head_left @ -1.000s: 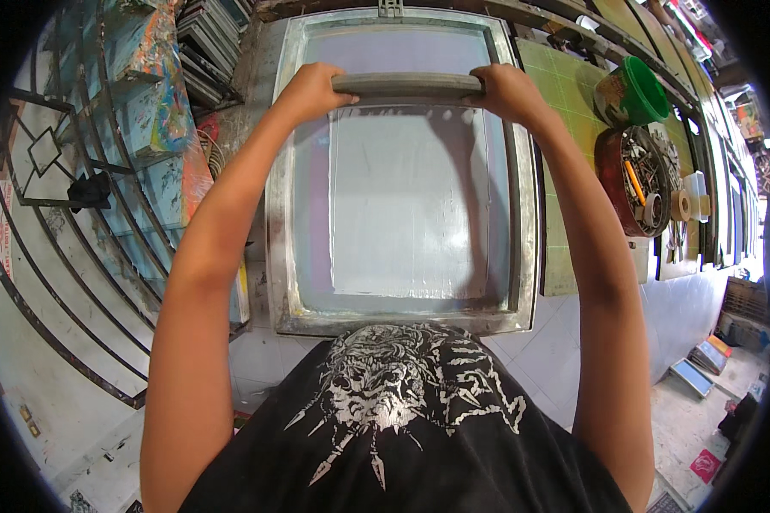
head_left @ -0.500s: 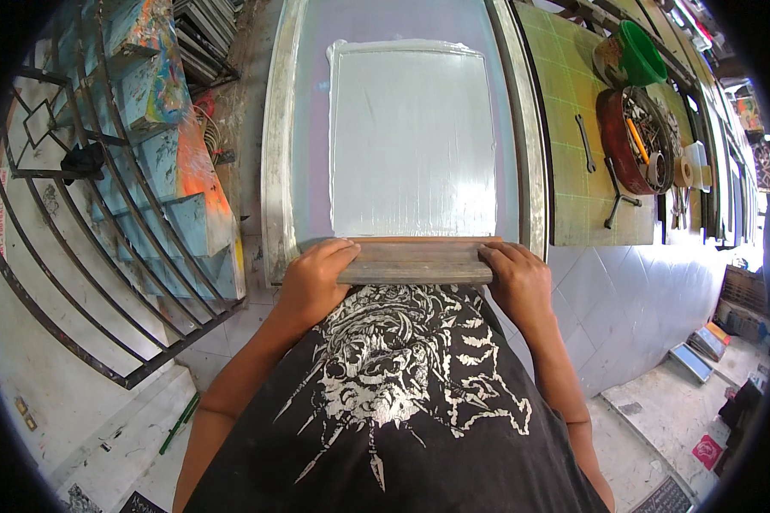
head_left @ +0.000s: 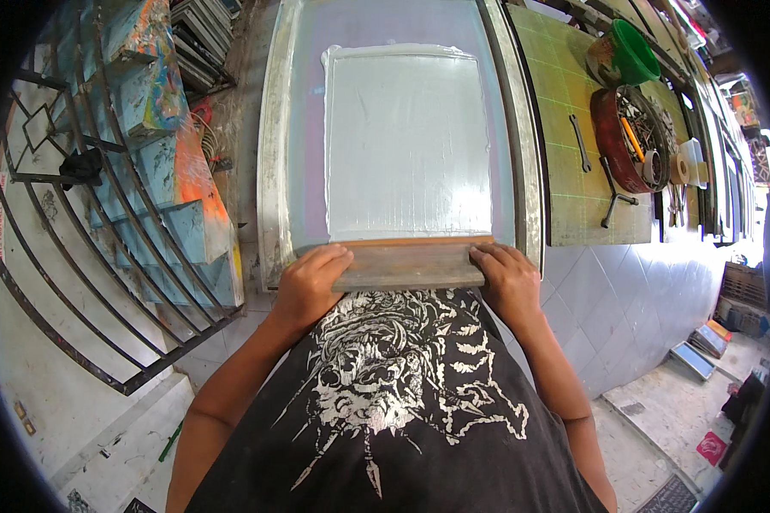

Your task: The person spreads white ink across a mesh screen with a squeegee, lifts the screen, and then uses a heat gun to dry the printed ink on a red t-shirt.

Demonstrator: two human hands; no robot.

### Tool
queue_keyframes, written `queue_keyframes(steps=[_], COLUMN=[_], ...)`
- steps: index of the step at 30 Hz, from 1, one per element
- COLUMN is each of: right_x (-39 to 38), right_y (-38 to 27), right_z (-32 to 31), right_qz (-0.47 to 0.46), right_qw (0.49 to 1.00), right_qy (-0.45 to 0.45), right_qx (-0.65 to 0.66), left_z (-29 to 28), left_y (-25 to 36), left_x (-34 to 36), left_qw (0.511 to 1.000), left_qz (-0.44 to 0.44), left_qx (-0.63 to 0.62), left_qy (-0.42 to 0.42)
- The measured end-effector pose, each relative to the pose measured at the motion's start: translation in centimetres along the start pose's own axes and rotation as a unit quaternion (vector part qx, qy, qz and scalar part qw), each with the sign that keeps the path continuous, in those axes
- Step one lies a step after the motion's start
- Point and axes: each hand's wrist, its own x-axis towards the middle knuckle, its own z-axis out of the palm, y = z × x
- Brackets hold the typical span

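Observation:
A wide wooden squeegee (head_left: 411, 267) lies crosswise at the near end of a screen-printing frame (head_left: 274, 184). My left hand (head_left: 315, 278) grips its left end and my right hand (head_left: 506, 278) its right end, fingers over the top and thumbs hidden. The squeegee's thin orange-brown blade edge faces away from me and touches the near border of a rectangle of pale grey-white ink (head_left: 406, 145) on the mesh. Thicker ink ridges line the rectangle's far and side borders. Around it shows lilac-blue mesh (head_left: 376, 26).
On the right, a green gridded board (head_left: 547, 128) carries two wrenches (head_left: 580, 144), a green bucket (head_left: 633, 56), a red-brown round tray (head_left: 612, 141) of small tools and tape rolls (head_left: 678, 168). On the left stand a dark metal rack (head_left: 158, 372) and paint-stained blue blocks (head_left: 180, 231).
The squeegee has tilted, so more of its broad face shows, and its near edge sits slightly lower. Both hands stay on it. The whole view has shifted a little.

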Motion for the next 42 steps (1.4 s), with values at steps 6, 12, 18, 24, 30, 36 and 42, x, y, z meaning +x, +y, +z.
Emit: queue_keyframes(steps=[6,12,18,24,30,36,42], right_x=[5.5,0.7,3.3,11.5,19.1,27.2,32.7], right_y=[2.3,-0.5,1.0,5.4,9.7,13.8,14.0], right_z=[-0.2,-1.1,0.9,1.4,2.1,3.3,-0.9], right_qz=[0.01,-0.006,-0.001,-0.022,-0.041,-0.037,-0.024], right_qw=[1.0,1.0,1.0,0.999,0.998,0.996,0.995], right_qy=[-0.001,-0.029,0.006,0.004,0.018,0.038,-0.094], right_qx=[-0.025,-0.004,-0.027,-0.031,-0.034,-0.074,-0.029], left_z=[-0.2,-1.0,-0.6,-1.1,-1.4,-3.0,-7.4], left_y=[-3.1,-0.2,-2.4,-6.4,-10.3,-13.6,-13.6], left_x=[6.0,0.3,3.8,11.8,19.1,27.0,31.8], left_qw=[1.0,1.0,0.999,0.999,0.996,0.995,0.997], left_qz=[0.004,-0.009,0.024,0.03,0.05,0.031,-0.035], left_qx=[0.01,-0.021,0.026,0.021,0.055,0.076,0.073], left_qy=[0.007,-0.014,0.005,0.037,0.046,0.064,0.009])
